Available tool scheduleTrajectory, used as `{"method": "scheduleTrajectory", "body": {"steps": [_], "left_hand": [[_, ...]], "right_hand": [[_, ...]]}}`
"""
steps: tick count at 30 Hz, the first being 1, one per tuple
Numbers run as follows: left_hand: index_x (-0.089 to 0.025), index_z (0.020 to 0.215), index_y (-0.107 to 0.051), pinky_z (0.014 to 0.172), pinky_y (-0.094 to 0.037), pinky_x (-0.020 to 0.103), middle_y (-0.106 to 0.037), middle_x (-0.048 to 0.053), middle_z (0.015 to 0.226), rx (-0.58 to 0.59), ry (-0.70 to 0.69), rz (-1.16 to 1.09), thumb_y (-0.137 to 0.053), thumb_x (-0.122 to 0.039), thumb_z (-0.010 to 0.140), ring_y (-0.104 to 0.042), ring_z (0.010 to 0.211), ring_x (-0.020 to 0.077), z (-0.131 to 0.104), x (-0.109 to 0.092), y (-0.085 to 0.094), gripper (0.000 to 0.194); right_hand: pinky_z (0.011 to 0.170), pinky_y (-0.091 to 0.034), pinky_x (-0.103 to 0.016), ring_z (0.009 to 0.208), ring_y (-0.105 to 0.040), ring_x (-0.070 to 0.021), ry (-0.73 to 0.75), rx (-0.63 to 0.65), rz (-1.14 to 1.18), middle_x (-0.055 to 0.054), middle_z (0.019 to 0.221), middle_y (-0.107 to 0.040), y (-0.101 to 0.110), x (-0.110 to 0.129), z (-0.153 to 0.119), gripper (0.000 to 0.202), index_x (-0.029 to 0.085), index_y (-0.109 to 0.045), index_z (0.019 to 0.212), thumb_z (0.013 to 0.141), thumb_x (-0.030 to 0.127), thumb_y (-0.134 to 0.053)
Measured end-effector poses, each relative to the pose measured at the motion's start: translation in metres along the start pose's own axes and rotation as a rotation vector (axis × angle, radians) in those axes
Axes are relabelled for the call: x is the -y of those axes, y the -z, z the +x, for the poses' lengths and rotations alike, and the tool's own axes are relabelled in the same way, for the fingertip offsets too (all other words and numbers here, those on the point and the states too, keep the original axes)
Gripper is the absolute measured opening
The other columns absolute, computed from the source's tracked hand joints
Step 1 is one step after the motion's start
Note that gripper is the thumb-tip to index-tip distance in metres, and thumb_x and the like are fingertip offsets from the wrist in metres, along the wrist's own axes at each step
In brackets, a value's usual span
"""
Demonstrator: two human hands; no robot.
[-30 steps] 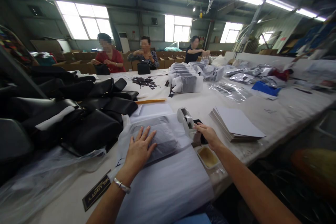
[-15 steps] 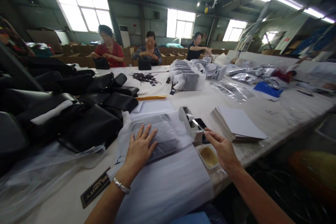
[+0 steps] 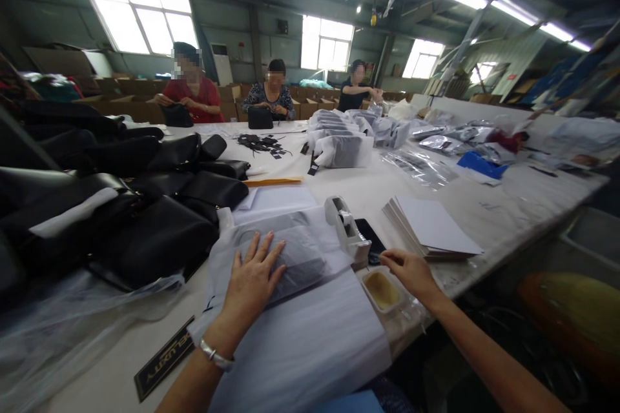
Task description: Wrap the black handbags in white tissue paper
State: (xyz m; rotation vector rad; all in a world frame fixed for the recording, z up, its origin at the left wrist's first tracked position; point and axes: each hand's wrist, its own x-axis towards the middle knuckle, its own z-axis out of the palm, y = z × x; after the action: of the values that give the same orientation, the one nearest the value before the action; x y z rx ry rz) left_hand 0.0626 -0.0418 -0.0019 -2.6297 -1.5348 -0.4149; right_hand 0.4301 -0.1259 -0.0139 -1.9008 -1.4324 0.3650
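My left hand [image 3: 254, 277] lies flat, fingers spread, on a dark bag wrapped in white tissue paper [image 3: 303, 245]. Its wrist wears a silver bracelet [image 3: 216, 355]. More white tissue paper [image 3: 310, 342] extends toward me beneath the bundle. On the right, my right hand [image 3: 411, 274] is closed in a pinch on a short piece of clear tape, which barely shows at the fingertips. Just left of that hand stands a grey tape dispenser [image 3: 347, 232], beside a black phone [image 3: 371, 239]. A small plastic tub with yellowish contents [image 3: 382, 290] sits below the fingers.
Black bags [image 3: 159, 239] are heaped at left, near a dark label card [image 3: 165, 358]. A stack of white boards [image 3: 436, 226] lies at right. Wrapped bags [image 3: 343, 148] stand in a row behind, with black tags [image 3: 261, 144]. Several co-workers sit across the table.
My right hand has drawn the tape away from the dispenser, slightly down and right; the strip between them is gone. My left hand stays on the wrapped bag. The view has shifted slightly.
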Motion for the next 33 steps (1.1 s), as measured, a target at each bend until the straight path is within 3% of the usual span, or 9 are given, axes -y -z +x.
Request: {"method": "scheduleTrajectory", "body": {"steps": [3, 6, 8, 11, 15, 20, 25, 29, 33], "left_hand": [[-0.033, 0.144, -0.045, 0.106, -0.039, 0.059, -0.034, 0.002, 0.158, -0.017, -0.008, 0.01, -0.048, -0.039, 0.097, -0.027, 0.146, 0.0331, 0.0, 0.001, -0.004, 0.047], [-0.032, 0.145, -0.044, 0.106, -0.039, 0.06, -0.034, 0.003, 0.158, -0.032, -0.018, 0.021, -0.049, -0.039, 0.097, -0.027, 0.146, 0.0333, 0.0, 0.003, -0.007, 0.049], [-0.033, 0.145, -0.044, 0.106, -0.039, 0.06, -0.034, 0.002, 0.157, -0.033, -0.018, 0.021, -0.049, -0.039, 0.097, -0.027, 0.146, 0.0333, 0.0, 0.004, -0.008, 0.049], [-0.033, 0.145, -0.044, 0.107, -0.039, 0.06, -0.034, 0.001, 0.157, -0.029, -0.011, 0.015, -0.05, -0.038, 0.097, -0.027, 0.146, 0.0331, -0.001, 0.003, -0.008, 0.049], [-0.035, 0.144, -0.045, 0.107, -0.039, 0.06, -0.034, 0.0, 0.157, -0.039, -0.003, 0.006, -0.054, -0.037, 0.095, -0.027, 0.146, 0.0329, -0.001, 0.003, -0.009, 0.05], [-0.035, 0.144, -0.044, 0.106, -0.039, 0.064, -0.033, 0.001, 0.158, -0.026, 0.002, 0.021, -0.055, -0.034, 0.094, -0.028, 0.146, 0.0339, 0.0, 0.002, -0.008, 0.051], [-0.036, 0.144, -0.043, 0.105, -0.041, 0.063, -0.033, 0.002, 0.158, -0.03, -0.003, 0.035, -0.055, -0.032, 0.094, -0.028, 0.145, 0.0346, 0.0, 0.002, -0.01, 0.052], [-0.035, 0.143, -0.045, 0.105, -0.041, 0.063, -0.034, 0.002, 0.157, -0.029, 0.002, 0.043, -0.057, -0.031, 0.093, -0.03, 0.145, 0.0345, 0.0, 0.001, -0.01, 0.052], [-0.035, 0.143, -0.045, 0.105, -0.041, 0.064, -0.034, 0.002, 0.157, -0.027, 0.004, 0.049, -0.057, -0.03, 0.093, -0.03, 0.145, 0.0345, 0.0, 0.0, -0.008, 0.052]], "right_hand": [[0.078, -0.053, -0.032, 0.085, -0.07, -0.0214, 0.374, -0.021, -0.225, -0.004, 0.092, -0.076, 0.023, 0.006, 0.003, 0.021, 0.024, -0.075, 0.094, 0.091, 0.033, -0.056], [0.079, -0.052, -0.029, 0.088, -0.068, -0.0178, 0.718, 0.096, -0.346, -0.003, 0.098, -0.074, 0.041, 0.027, 0.015, 0.027, 0.027, -0.072, 0.106, 0.097, 0.021, -0.048], [0.077, -0.051, -0.027, 0.087, -0.066, -0.0163, 0.883, 0.181, -0.38, -0.002, 0.098, -0.074, 0.043, 0.046, 0.029, 0.027, 0.028, -0.071, 0.109, 0.097, 0.019, -0.048], [0.074, -0.049, -0.026, 0.082, -0.064, -0.0147, 1.036, 0.306, -0.317, -0.003, 0.094, -0.074, 0.027, 0.077, 0.053, 0.023, 0.027, -0.071, 0.107, 0.097, 0.023, -0.051], [0.073, -0.047, -0.024, 0.076, -0.064, -0.0136, 1.051, 0.464, -0.211, -0.003, 0.084, -0.072, -0.016, 0.113, 0.087, 0.018, 0.023, -0.074, 0.095, 0.094, 0.033, -0.058], [0.065, -0.043, -0.022, 0.068, -0.063, -0.0129, 1.033, 0.623, -0.166, -0.002, 0.077, -0.071, -0.071, 0.139, 0.132, 0.02, 0.022, -0.074, 0.082, 0.087, 0.039, -0.066], [0.057, -0.037, -0.021, 0.063, -0.062, -0.0126, 0.972, 0.746, -0.292, 0.002, 0.07, -0.07, -0.097, 0.155, 0.157, 0.02, 0.024, -0.074, 0.078, 0.082, 0.044, -0.07], [0.055, -0.033, -0.024, 0.067, -0.065, -0.0165, 0.94, 0.708, -0.477, 0.003, 0.073, -0.073, -0.101, 0.162, 0.168, 0.032, 0.028, -0.072, 0.09, 0.076, 0.056, -0.072], [0.059, -0.037, -0.026, 0.074, -0.067, -0.0196, 0.747, 0.506, -0.625, 0.001, 0.079, -0.074, -0.097, 0.158, 0.182, 0.04, 0.03, -0.069, 0.097, 0.073, 0.061, -0.073]]}}
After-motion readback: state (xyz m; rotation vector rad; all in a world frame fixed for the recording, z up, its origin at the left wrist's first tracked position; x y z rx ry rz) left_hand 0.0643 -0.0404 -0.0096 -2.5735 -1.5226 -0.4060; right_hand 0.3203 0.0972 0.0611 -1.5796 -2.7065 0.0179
